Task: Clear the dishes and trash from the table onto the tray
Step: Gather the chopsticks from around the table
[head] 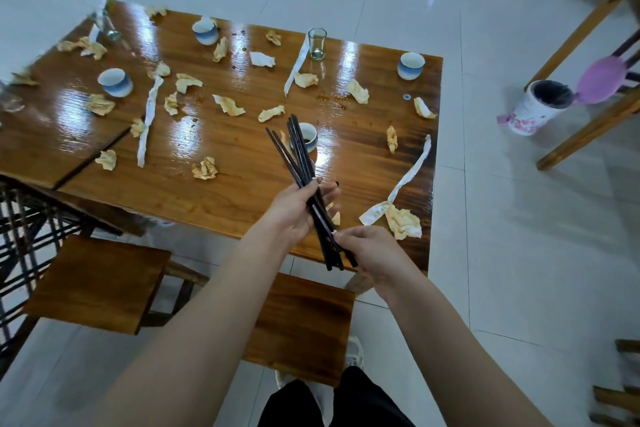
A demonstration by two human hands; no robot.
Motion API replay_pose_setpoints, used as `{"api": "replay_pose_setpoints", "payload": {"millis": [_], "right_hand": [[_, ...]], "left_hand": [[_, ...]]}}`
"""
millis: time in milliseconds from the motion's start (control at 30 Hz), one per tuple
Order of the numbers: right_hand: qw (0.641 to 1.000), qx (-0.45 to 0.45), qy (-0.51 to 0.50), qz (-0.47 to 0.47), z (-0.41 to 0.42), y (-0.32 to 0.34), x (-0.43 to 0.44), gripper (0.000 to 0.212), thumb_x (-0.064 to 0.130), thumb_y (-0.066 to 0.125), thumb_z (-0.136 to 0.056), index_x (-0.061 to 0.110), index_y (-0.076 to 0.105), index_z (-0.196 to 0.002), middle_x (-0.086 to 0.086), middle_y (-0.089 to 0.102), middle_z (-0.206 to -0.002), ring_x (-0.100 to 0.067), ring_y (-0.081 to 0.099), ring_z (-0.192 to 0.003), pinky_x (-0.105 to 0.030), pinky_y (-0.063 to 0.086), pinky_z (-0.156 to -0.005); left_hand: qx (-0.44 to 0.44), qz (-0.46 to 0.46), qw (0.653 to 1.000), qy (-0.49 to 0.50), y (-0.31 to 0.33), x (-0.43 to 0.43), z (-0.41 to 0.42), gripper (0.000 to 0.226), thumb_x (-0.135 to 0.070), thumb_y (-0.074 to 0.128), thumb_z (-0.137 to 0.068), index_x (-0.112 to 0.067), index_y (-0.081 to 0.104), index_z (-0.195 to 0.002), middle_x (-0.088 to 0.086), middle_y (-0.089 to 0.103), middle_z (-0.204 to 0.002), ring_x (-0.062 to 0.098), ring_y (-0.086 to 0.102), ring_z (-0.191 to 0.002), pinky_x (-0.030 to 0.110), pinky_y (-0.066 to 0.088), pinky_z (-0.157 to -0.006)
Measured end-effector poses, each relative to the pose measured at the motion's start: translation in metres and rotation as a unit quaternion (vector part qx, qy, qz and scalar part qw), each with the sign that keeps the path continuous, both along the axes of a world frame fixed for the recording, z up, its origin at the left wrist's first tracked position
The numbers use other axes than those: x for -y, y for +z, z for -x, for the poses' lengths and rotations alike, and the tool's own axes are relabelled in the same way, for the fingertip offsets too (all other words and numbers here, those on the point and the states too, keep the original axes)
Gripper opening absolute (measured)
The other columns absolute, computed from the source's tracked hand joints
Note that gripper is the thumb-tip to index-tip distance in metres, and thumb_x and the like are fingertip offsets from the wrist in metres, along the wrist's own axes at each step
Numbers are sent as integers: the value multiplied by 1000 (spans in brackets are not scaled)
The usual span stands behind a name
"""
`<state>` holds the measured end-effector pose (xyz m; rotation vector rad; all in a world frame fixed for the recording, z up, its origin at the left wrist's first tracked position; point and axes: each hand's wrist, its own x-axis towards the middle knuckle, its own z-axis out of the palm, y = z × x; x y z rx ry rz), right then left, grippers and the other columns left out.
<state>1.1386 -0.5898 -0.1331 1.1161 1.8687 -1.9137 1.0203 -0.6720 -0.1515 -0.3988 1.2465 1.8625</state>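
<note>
Your left hand (294, 210) wraps round the black chopsticks (300, 156) above the near edge of the table (242, 194). Your right hand (369, 250) pinches their near ends. Cups (115, 81) and crumpled napkins (204, 168) wait all over. No tray shows.

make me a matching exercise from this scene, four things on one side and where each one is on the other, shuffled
Things:
1. chopsticks
2. clear glass
3. white bin
4. wooden stool

Places:
a. on the floor, right of the table
b. gripped by the left hand and right hand
c. at the table's near side, left of the arms
d. upright on the table, near its far edge

Pairs: 1-b, 2-d, 3-a, 4-c
</note>
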Motion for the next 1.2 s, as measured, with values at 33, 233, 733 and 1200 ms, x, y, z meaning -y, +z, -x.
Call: {"api": "replay_pose_setpoints", "payload": {"millis": [33,233,733,1200], "right_hand": [[1000,-4,-1,-10,1,0,2,12,22,60,-93,23,67,-84,-5,67,-92,-22,60,-92,-33,48,-78],[998,-33,-53,-8,2,-4,10,9,19,73,-82,17,65,-87,-5,69,-93,-19,67,-89,-38,55,-85],[998,-19,-11,58,10,-5,0,32,28,79,-75,16,64,-100,-7,69,-99,-18,65,-83,-36,53,-78],[978,5,202,59,40,19,6,29,26,72,-83,-1,68,-94,-5,54,-68,-11,46,-57,-25,42,-59]], "left_hand": [[0,6,1000,9,-1,0,0,19,-13,43,-101,-4,50,-116,10,72,-86,19,71,-77,35,59,-62],[15,19,999,47,-4,1,0,12,-14,43,-101,-5,52,-104,8,67,-79,16,66,-67,33,56,-60],[9,1,999,40,15,-2,-9,30,-22,37,-104,-1,56,-92,8,58,-78,12,56,-58,24,49,-52],[-49,-41,989,133,31,32,-25,16,-7,48,-97,-3,60,-87,6,62,-68,10,62,-53,22,54,-50]]}}
